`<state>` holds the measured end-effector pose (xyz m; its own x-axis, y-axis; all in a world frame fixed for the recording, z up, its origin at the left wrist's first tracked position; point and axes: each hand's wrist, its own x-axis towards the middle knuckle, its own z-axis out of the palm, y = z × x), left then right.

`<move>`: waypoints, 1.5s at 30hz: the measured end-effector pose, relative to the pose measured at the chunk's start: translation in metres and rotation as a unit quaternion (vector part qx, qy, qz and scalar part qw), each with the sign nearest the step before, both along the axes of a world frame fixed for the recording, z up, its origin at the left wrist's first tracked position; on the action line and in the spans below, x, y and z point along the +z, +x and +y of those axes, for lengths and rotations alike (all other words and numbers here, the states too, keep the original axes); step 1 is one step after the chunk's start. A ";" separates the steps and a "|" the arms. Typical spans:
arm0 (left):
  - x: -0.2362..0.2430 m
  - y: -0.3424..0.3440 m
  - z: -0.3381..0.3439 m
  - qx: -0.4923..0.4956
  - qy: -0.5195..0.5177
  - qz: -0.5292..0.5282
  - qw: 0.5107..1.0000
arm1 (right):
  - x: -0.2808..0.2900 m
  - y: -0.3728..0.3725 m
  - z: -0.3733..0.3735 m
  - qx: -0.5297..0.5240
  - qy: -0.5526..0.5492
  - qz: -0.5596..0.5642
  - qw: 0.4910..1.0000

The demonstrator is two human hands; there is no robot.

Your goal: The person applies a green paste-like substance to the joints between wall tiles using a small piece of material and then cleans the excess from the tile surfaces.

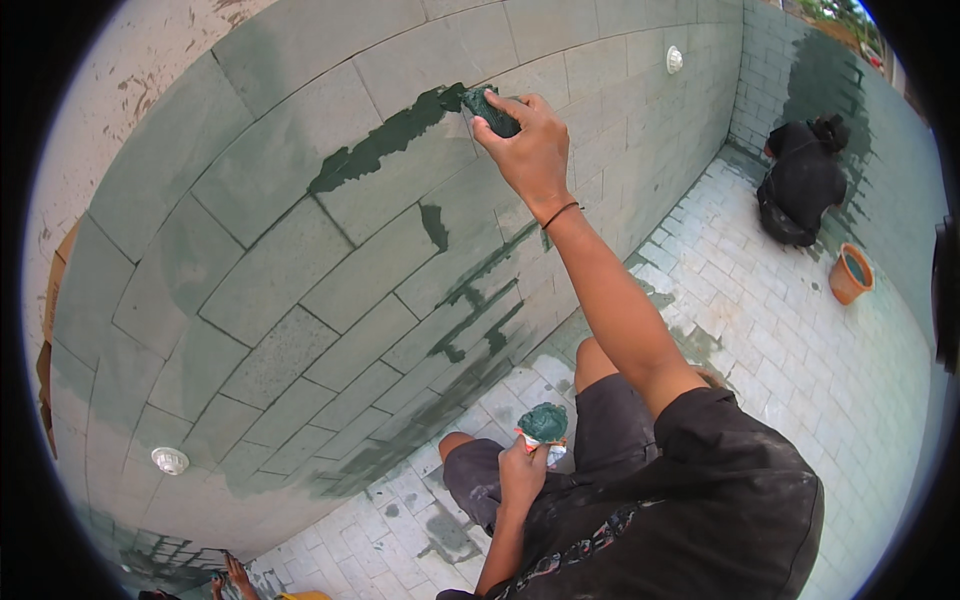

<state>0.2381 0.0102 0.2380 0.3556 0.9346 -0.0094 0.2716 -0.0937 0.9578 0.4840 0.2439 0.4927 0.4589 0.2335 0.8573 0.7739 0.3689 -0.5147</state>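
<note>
My right hand (535, 150) is raised against the tiled wall (375, 245), its thumb and fingers closed round a dark green, paste-coated pad (490, 112). Whether that pad is a sponge or a scraper is hidden by the paste. From it a wet green paste smear (385, 140) runs down-left along a tile joint. Low by my knees, my left hand (522, 475) grips a small white-and-red holder (553, 455) heaped with green paste (543, 422). More green patches and streaks mark the lower tiles.
Round white fittings (170, 461) stick out of the wall. A co-worker in black (803, 180) crouches at the far right wall, near an orange bucket (850, 275) with green contents. Another person's hands (237, 578) show at lower left. Pale paving (740, 275) covers the floor.
</note>
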 end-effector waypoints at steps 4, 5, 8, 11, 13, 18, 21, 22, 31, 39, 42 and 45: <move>-0.018 -0.001 0.003 -0.006 0.031 0.030 0.999 | 0.014 -0.005 0.011 -0.001 0.048 -0.030 0.998; -0.018 -0.001 0.003 -0.008 0.033 0.028 0.999 | 0.012 -0.005 0.010 -0.011 0.032 -0.026 0.999; -0.021 -0.001 0.004 -0.005 0.030 0.020 0.999 | 0.009 -0.006 0.007 -0.032 -0.013 -0.015 0.999; -0.023 -0.001 0.005 -0.002 0.031 0.026 0.999 | 0.004 0.008 -0.001 -0.048 -0.050 -0.013 0.998; -0.021 -0.001 0.006 -0.006 0.029 0.030 0.999 | 0.011 0.019 -0.004 -0.073 -0.053 -0.016 0.996; -0.013 0.004 0.005 -0.014 -0.004 0.023 1.000 | 0.015 0.015 0.012 -0.064 -0.003 -0.043 0.997; -0.014 0.005 0.007 -0.030 0.068 0.066 0.995 | 0.004 0.018 0.014 -0.073 -0.020 -0.042 0.996; -0.013 0.006 0.007 -0.030 0.060 0.064 0.996 | 0.001 0.021 0.012 -0.079 -0.030 -0.037 0.996; -0.022 0.004 0.007 -0.025 0.027 0.050 0.998 | 0.009 0.016 0.011 0.007 0.029 -0.009 1.000; -0.003 0.006 0.005 -0.027 0.002 0.026 0.999 | -0.015 0.017 0.004 0.019 0.005 0.071 0.997; -0.012 0.002 0.010 -0.046 0.057 0.078 0.994 | 0.001 0.021 0.007 0.033 0.004 0.101 0.994; -0.006 0.004 0.010 -0.061 0.063 0.063 0.994 | 0.013 0.026 0.014 0.008 -0.020 0.082 0.996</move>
